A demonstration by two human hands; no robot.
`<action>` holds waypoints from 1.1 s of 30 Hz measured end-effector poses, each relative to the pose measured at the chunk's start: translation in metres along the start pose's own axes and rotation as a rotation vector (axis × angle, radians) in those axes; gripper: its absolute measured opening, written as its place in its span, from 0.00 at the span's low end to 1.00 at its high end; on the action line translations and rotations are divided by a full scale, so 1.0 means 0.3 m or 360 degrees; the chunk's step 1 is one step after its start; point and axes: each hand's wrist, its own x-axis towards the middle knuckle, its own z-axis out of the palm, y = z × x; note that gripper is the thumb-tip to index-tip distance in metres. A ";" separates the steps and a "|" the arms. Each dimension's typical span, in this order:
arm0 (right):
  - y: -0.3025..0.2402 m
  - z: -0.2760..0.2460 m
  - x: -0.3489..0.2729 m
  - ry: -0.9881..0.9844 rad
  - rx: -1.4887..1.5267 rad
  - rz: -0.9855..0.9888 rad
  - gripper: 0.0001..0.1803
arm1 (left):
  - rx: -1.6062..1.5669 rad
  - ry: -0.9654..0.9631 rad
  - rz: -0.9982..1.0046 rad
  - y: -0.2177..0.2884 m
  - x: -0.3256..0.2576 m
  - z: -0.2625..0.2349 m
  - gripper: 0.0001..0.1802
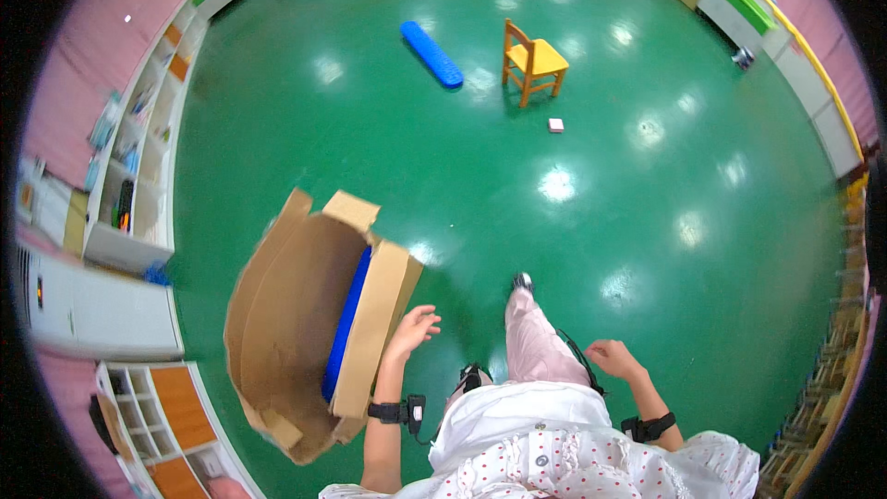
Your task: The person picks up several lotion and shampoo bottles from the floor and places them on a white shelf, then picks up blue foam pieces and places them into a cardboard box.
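My left hand [416,329] hangs beside the right wall of a large open cardboard box [242,314], holding nothing, its fingers apart. Whether its wrist brushes the box flap I cannot tell. Inside the box a long blue plastic piece [347,325] leans along the right wall. My right hand [613,358] is low at my right side, fingers curled in, and nothing shows in it. Farther off, a blue studded plank [431,54] lies on the green floor [591,222]. A small wooden chair [536,60] with a yellow seat stands to its right.
A small white and pink box [555,126] sits on the floor near the chair. White shelves [157,143] and a white cabinet [111,310] line the left wall. Stacked wooden chairs [827,379] run along the right edge. Low white cabinets [739,23] stand far right.
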 end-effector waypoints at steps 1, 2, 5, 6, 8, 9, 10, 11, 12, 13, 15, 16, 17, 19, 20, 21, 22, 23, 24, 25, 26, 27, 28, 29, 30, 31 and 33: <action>-0.012 -0.053 0.058 0.0044 0.0011 -0.0027 0.12 | 0.0170 -0.0027 0.0122 0.106 0.075 -0.001 0.19; -0.019 -0.095 0.124 0.0057 0.0017 -0.0012 0.12 | 0.0138 -0.0015 0.0219 0.152 0.172 -0.021 0.19; -0.024 -0.271 0.340 0.0407 -0.0107 -0.0318 0.12 | -0.0035 0.0136 0.0243 0.417 0.390 -0.007 0.18; -0.053 -0.338 0.440 0.0592 -0.0178 -0.0379 0.12 | -0.0069 0.0100 0.0194 0.516 0.444 -0.007 0.17; -0.156 -0.481 0.646 0.0663 -0.0206 -0.0492 0.12 | -0.0038 0.0113 0.0201 0.648 0.531 -0.018 0.17; -0.219 -0.557 0.735 0.0565 -0.0176 -0.0517 0.12 | -0.0023 0.0103 0.0216 0.689 0.578 -0.016 0.17; -0.288 -0.623 0.834 0.0449 -0.0291 -0.0526 0.12 | -0.0029 0.0105 0.0197 0.721 0.624 -0.031 0.17; -0.358 -0.672 0.915 0.0320 -0.0409 -0.0543 0.12 | 0.0014 0.0118 0.0189 0.737 0.650 -0.056 0.18; -0.432 -0.702 0.974 0.0285 -0.0416 -0.0559 0.12 | 0.0052 0.0146 0.0186 0.750 0.660 -0.090 0.18; -0.504 -0.746 1.053 0.0187 -0.0416 -0.0693 0.13 | 0.0035 0.0170 0.0185 0.769 0.696 -0.123 0.18; -0.624 -0.813 1.210 0.0071 -0.0427 -0.0852 0.13 | -0.0226 0.0153 -0.0190 0.789 0.741 -0.204 0.18; -0.672 -0.835 1.287 -0.0135 -0.0289 -0.0950 0.13 | -0.0246 0.0181 -0.0189 0.790 0.768 -0.246 0.18; -0.721 -0.858 1.363 -0.0342 -0.0151 -0.1039 0.13 | -0.0198 0.0280 -0.0262 0.791 0.802 -0.288 0.19; -0.789 -0.917 1.510 -0.0450 -0.0191 -0.0994 0.14 | -0.0174 0.0386 -0.0326 0.827 0.881 -0.351 0.19; -0.799 -0.931 1.588 -0.0420 -0.0321 -0.0975 0.14 | -0.0223 0.0431 -0.0325 0.858 0.932 -0.386 0.20; -0.806 -0.952 1.665 -0.0386 -0.0449 -0.0953 0.15 | -0.0272 0.0471 -0.0325 0.889 0.986 -0.421 0.20; -0.859 -0.983 1.731 -0.0406 -0.0544 -0.0903 0.15 | -0.0330 0.0539 -0.0323 0.888 1.037 -0.469 0.20; -0.908 -1.024 1.810 -0.0405 -0.0555 -0.0917 0.15 | -0.0338 0.0550 -0.0311 0.929 1.107 -0.523 0.20; -0.944 -1.060 1.900 -0.0397 -0.0664 -0.0840 0.16 | -0.0322 0.0653 -0.0294 0.971 1.182 -0.580 0.18; -0.970 -1.101 1.990 -0.0381 -0.0776 -0.0756 0.16 | -0.0308 0.0749 -0.0272 1.024 1.264 -0.625 0.17; -0.990 -1.131 2.070 -0.0368 -0.0839 -0.0677 0.16 | -0.0242 0.0783 -0.0257 1.075 1.348 -0.663 0.16; -0.997 -1.148 2.146 -0.0373 -0.0850 -0.0686 0.16 | -0.0254 0.0792 -0.0255 1.091 1.439 -0.687 0.16; -1.026 -1.188 2.242 -0.0438 -0.0750 -0.0727 0.16 | -0.0259 0.0747 -0.0190 1.137 1.554 -0.722 0.15; -1.059 -1.229 2.352 -0.0505 -0.0646 -0.0764 0.17 | -0.0259 0.0700 -0.0128 1.182 1.664 -0.758 0.15; -1.040 -1.240 2.418 -0.0563 -0.0557 -0.0767 0.16 | -0.0311 0.0591 -0.0168 1.226 1.763 -0.745 0.14; -1.109 -1.280 2.506 -0.0583 -0.0555 -0.0786 0.16 | -0.0411 0.0575 -0.0202 1.263 1.867 -0.778 0.14; -1.194 -1.330 2.663 -0.0939 0.0148 -0.0388 0.17 | -0.0406 0.0509 -0.0295 1.307 2.071 -0.807 0.14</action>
